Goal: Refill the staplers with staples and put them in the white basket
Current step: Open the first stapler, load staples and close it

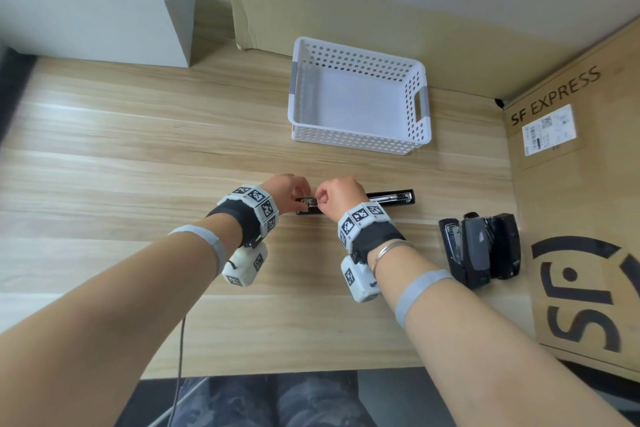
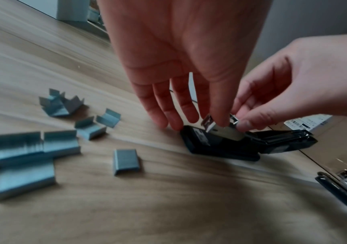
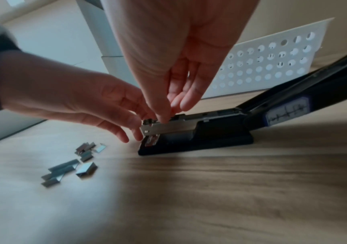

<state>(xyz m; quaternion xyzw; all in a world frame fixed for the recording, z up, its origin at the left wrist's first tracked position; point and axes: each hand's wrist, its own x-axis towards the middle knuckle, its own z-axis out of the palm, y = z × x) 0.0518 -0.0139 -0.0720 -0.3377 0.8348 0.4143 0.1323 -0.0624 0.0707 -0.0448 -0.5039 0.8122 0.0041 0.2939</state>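
A black stapler [image 1: 391, 199] lies folded open flat on the wooden table, its metal magazine [image 3: 168, 128] facing up. My left hand [image 1: 304, 202] holds the magazine's front end between thumb and fingers. From the right, my right hand [image 1: 321, 200] pinches a short staple strip [image 2: 234, 118] right at the top of the magazine. Loose staple strips [image 2: 32, 148] lie on the table to the left of the stapler; my arm hides them in the head view. The white perforated basket [image 1: 360, 146] stands empty behind the stapler.
Two or three more black staplers [image 1: 481, 250] sit together at the right, against a large SF Express cardboard box [image 1: 581, 218]. White cabinets [image 1: 104, 3] stand at the back left. A thin cable [image 1: 180, 374] hangs over the table's front edge.
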